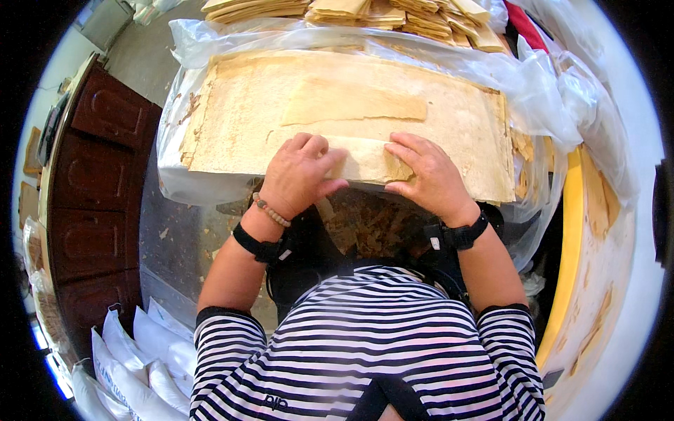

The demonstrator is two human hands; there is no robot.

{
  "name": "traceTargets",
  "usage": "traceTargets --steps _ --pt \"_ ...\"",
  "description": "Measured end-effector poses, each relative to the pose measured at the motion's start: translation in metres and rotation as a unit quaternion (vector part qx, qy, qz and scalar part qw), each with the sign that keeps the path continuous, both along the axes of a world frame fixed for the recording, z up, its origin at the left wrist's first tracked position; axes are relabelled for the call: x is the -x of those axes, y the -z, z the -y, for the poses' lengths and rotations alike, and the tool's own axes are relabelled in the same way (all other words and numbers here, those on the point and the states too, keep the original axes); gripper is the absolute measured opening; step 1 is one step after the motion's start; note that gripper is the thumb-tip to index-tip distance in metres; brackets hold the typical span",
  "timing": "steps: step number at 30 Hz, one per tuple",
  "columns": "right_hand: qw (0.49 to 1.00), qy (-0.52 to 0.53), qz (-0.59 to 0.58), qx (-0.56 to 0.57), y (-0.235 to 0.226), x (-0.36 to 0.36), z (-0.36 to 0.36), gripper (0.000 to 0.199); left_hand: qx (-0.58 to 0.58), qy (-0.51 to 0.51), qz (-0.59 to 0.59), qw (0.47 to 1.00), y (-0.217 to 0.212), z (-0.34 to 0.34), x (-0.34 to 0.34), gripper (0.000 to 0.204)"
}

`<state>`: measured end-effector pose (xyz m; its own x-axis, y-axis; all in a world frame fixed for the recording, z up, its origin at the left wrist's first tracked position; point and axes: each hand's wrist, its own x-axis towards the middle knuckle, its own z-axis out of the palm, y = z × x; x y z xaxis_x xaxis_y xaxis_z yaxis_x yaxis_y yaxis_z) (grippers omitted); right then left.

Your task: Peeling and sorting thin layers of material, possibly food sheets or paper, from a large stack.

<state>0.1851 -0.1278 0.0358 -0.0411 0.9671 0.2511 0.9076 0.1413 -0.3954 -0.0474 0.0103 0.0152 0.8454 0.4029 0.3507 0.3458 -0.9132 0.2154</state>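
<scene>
A wide stack of thin, rough, pale tan sheets (pixel 235 112) lies before me. At its near edge, both my hands are on a folded-over tan sheet (pixel 366 157). The fingers of my left hand (pixel 298 172) are curled, and its thumb and forefinger pinch the fold's left end. My right hand (pixel 434 175) grips the right end between thumb and fingers. Just beyond the fold, a smaller, darker tan piece (pixel 354 103) with uneven edges rests flat on the stack. What lies beneath my fingers is partly hidden.
Clear plastic sheeting (pixel 544 105) surrounds the stack. Behind it are several piles of folded tan sheets (pixel 414 17). A dark wooden cabinet (pixel 95 175) stands at left, white sacks (pixel 133 351) at lower left. A yellow-edged board (pixel 572 238) runs along the right. Scraps litter the floor.
</scene>
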Motion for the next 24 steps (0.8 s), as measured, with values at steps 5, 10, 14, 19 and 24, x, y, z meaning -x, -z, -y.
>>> traceTargets --steps 5,10,14,19,24 --pt "0.999 -0.009 -0.007 -0.032 0.000 -0.005 0.001 0.070 0.008 0.010 0.003 1.000 -0.007 -0.004 0.000 0.047" --pt "1.000 -0.001 -0.025 -0.012 0.001 -0.015 0.003 0.073 0.031 0.036 0.000 0.999 -0.012 -0.008 0.002 0.041" --pt "0.972 0.093 -0.206 -0.068 0.003 -0.015 0.002 0.070 0.017 0.031 0.094 0.995 -0.012 -0.013 0.001 0.025" --pt "0.875 0.119 -0.468 -0.023 0.009 -0.019 -0.005 0.068 0.154 -0.070 0.245 0.955 -0.009 -0.005 -0.011 0.017" --pt "0.766 0.073 -0.637 0.053 -0.013 0.011 -0.003 0.042 0.561 -0.066 0.302 0.768 -0.019 0.019 -0.023 0.024"
